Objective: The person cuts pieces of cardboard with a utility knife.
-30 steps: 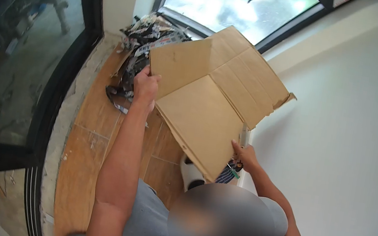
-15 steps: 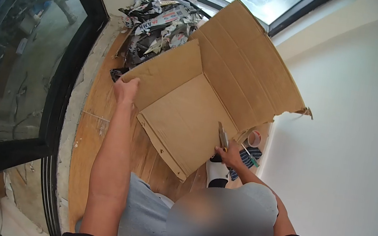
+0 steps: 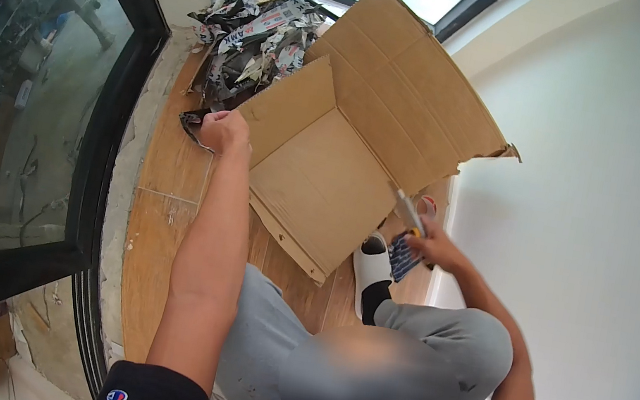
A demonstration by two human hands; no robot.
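Note:
A large opened cardboard box [image 3: 322, 188] rests on the wooden floor, its flaps raised at the back and left. My left hand [image 3: 224, 132] is closed beside the box's left flap; what its fingers hold, if anything, is hidden. In my right hand [image 3: 432, 243] is a utility knife [image 3: 410, 213], its tip pointing up and left near the box's right edge. A patterned dark cloth [image 3: 403, 257] and a roll of tape [image 3: 427, 207] lie partly behind the right hand.
Crumpled printed wrapping [image 3: 257, 39] is heaped behind the box on the left. A white slipper [image 3: 372, 271] on my foot is at the box's lower right. A dark-framed glass door [image 3: 43, 97] stands left, a white wall [image 3: 579, 199] right.
My right hand has moved right and up with the knife, away from the box's inside. My left hand has shifted slightly up and right, and my right knee now shows more.

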